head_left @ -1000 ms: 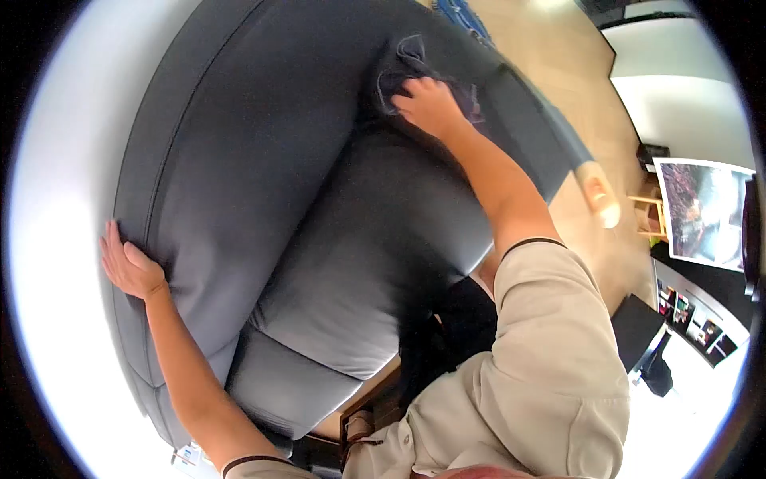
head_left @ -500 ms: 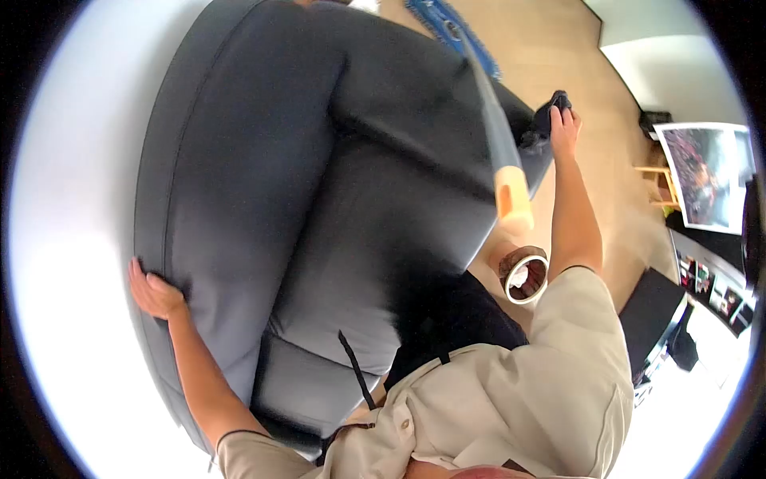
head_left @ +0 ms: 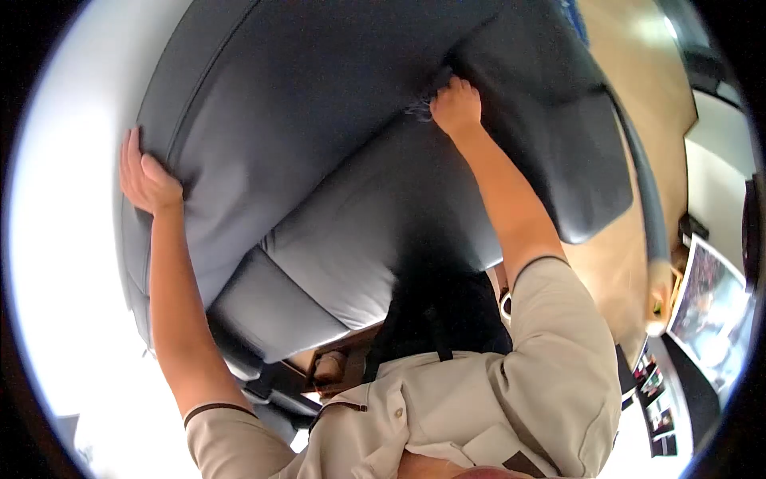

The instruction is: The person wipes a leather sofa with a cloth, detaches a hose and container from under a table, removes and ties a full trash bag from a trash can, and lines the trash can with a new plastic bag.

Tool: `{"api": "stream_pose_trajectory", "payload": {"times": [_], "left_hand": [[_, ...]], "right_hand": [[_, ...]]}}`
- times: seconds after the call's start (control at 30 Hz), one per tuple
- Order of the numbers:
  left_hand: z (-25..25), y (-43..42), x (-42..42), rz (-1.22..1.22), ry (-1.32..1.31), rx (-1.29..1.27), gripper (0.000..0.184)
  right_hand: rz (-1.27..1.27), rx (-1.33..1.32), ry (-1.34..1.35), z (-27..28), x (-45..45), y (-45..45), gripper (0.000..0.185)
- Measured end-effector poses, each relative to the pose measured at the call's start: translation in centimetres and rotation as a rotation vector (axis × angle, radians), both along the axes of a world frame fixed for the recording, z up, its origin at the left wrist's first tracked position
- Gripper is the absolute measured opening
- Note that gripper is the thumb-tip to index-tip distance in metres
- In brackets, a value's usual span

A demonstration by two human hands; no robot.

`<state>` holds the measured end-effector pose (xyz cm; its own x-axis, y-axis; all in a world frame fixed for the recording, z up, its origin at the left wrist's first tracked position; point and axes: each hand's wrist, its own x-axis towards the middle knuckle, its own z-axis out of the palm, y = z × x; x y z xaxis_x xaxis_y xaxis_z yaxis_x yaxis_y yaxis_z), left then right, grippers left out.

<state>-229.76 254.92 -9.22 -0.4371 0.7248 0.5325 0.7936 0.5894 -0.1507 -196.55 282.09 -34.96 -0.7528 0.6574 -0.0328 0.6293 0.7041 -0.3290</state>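
Note:
A black leather sofa (head_left: 343, 239) fills the middle, with creases between its back and seat cushions. My left hand (head_left: 150, 180) rests open on the top edge of the sofa's backrest, fingers stretched out. My right hand (head_left: 457, 105) is closed at the crease where the backrest meets the seat. It grips a dark brush-like thing (head_left: 418, 109) with wispy strands against the leather; its exact kind is hard to make out.
A mop pole (head_left: 650, 191) with a pale orange grip leans at the sofa's right end, and its blue mop head (head_left: 573, 20) shows at the top. Wooden floor (head_left: 658, 80) runs along the right, where a printed picture (head_left: 710, 311) stands. A white wall (head_left: 68, 239) lies left.
My right hand has moved left from beyond the sofa's seat edge to the backrest crease, carrying the dark brush-like thing. My left hand stays on the backrest edge; the view has shifted.

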Motion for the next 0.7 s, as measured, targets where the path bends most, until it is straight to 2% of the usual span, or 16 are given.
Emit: {"api": "stream_pose_trajectory", "payload": {"times": [0.03,0.07,0.1,0.17,0.27,0.37,0.47,0.5,0.53,0.67,0.7], "left_hand": [[-0.4,-0.2,-0.3,0.031,0.004,-0.017,0.047],[0.0,0.2,-0.4,-0.034,0.037,-0.010,0.047],[-0.1,0.3,-1.0,-0.105,0.068,0.005,0.047],[-0.4,0.9,-1.5,-0.143,0.078,0.016,0.047],[-0.8,0.2,-1.8,-0.184,0.079,0.042,0.047],[-0.9,-0.1,-2.2,-0.178,0.093,0.030,0.047],[-0.7,-0.2,-1.7,-0.140,0.034,0.034,0.050],[-0.9,-0.4,-2.2,-0.135,0.045,0.039,0.047],[-1.1,-0.8,-2.3,-0.119,0.054,0.041,0.045],[-1.7,-1.6,-2.8,-0.061,0.109,-0.011,0.047],[-1.9,-1.6,-3.0,-0.014,0.101,-0.016,0.046]], "right_hand": [[-0.028,0.018,-0.270,-5.3,-2.0,-0.2,0.026],[-0.055,0.040,-0.543,-8.0,-3.1,-0.7,0.027],[-0.032,0.034,-0.545,-8.8,-3.8,-1.5,0.027],[-0.220,0.231,-0.312,-8.9,-2.9,-2.4,0.029],[-0.033,0.078,-0.411,-7.8,1.4,-0.7,0.029],[0.136,0.081,-0.491,-7.3,10.1,-1.6,0.019],[-0.082,-0.222,-0.647,-6.6,23.8,-6.3,0.020],[-0.087,-0.342,-0.871,-6.8,30.4,-7.9,0.030],[-0.480,-0.538,-0.910,-4.6,36.2,-10.8,0.038],[-0.443,-0.621,-1.053,7.5,38.1,-12.2,0.038],[-0.463,-0.521,-0.856,9.0,36.8,-12.2,0.032]]}}
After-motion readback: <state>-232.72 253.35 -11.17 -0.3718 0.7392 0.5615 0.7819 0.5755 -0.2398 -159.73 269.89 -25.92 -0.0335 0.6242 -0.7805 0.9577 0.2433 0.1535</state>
